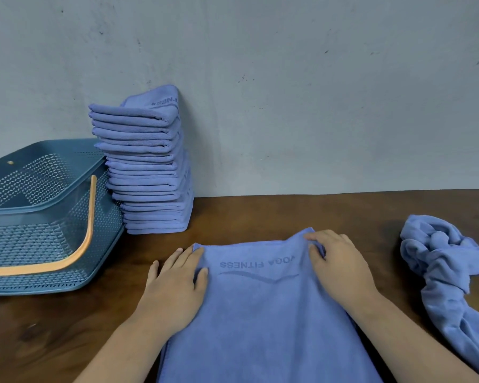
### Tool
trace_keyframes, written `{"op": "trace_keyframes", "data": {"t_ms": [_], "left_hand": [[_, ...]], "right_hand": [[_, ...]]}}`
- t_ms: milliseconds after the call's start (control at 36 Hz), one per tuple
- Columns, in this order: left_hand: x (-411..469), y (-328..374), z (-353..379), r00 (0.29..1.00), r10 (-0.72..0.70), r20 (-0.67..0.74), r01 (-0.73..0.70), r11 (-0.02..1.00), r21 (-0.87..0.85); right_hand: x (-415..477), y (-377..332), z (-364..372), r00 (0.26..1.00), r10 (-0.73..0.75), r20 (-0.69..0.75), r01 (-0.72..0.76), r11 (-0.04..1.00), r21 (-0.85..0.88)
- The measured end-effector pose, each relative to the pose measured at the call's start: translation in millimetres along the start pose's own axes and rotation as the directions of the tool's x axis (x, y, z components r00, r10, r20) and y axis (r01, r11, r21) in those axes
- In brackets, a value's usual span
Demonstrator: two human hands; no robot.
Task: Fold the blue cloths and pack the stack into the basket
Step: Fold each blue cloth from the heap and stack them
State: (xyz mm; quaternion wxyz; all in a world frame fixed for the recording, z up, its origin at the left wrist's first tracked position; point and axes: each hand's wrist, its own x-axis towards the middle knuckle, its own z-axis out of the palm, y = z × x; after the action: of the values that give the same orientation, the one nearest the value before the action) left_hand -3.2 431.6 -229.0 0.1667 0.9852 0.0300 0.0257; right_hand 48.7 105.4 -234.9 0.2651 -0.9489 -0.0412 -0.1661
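Two hands work the flat cloth (260,313) spread mid-table (53,327). The right hand (340,266) pinches its far right corner with curled fingers, and the left hand (174,280) nips the far left corner under its thumb. The near end runs out of view, so I can't say whether it's already doubled. I'd draw both corners back together, edges matched, then smooth the crease. The tall stack (150,172) leans on the wall (315,106), just beside the basket (39,210). A crumpled cloth (448,272) waits at the right, clear of the fold.
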Motion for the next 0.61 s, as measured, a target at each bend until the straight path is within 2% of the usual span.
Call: {"op": "trace_keyframes", "data": {"t_ms": [83, 139, 417, 472, 528, 556, 583, 611], "left_hand": [[-1.2, 0.2, -1.3, 1.000, -0.004, -0.001, 0.004, 1.000, 0.006], [-2.1, 0.7, -1.8, 1.000, -0.018, -0.004, 0.018, 1.000, -0.008], [-0.3, -1.0, -3.9, 0.999, -0.034, -0.014, 0.034, 0.999, 0.032], [-2.4, 2.9, -8.6, 0.994, -0.017, -0.112, 0.024, 0.998, 0.060], [-7.0, 16.5, -15.2, 0.952, 0.121, -0.280, -0.103, 0.992, 0.079], [-9.9, 27.6, -16.7, 0.919, 0.237, -0.315, -0.229, 0.971, 0.063], [-12.5, 40.6, -15.6, 0.884, 0.371, -0.286, -0.373, 0.927, 0.049], [-14.7, 54.1, -11.8, 0.853, 0.488, -0.187, -0.491, 0.871, 0.034]], "right_hand": [[-2.3, 1.1, 4.8, 0.996, -0.003, 0.089, 0.018, 0.986, -0.167], [-3.2, 1.3, 4.3, 0.995, 0.014, 0.098, 0.007, 0.977, -0.212], [-3.5, 1.2, 3.1, 0.994, 0.026, 0.109, -0.001, 0.975, -0.221], [-4.1, 2.3, 2.4, 0.994, 0.029, 0.108, -0.007, 0.980, -0.197], [-5.7, 2.7, 1.9, 0.994, 0.028, 0.109, -0.007, 0.981, -0.193], [-6.2, 2.4, 2.0, 0.993, 0.024, 0.113, -0.001, 0.980, -0.199], [-6.6, 2.3, 1.8, 0.993, 0.021, 0.119, 0.004, 0.979, -0.204], [-6.7, 2.0, 1.5, 0.992, 0.022, 0.126, 0.005, 0.978, -0.209]]}}
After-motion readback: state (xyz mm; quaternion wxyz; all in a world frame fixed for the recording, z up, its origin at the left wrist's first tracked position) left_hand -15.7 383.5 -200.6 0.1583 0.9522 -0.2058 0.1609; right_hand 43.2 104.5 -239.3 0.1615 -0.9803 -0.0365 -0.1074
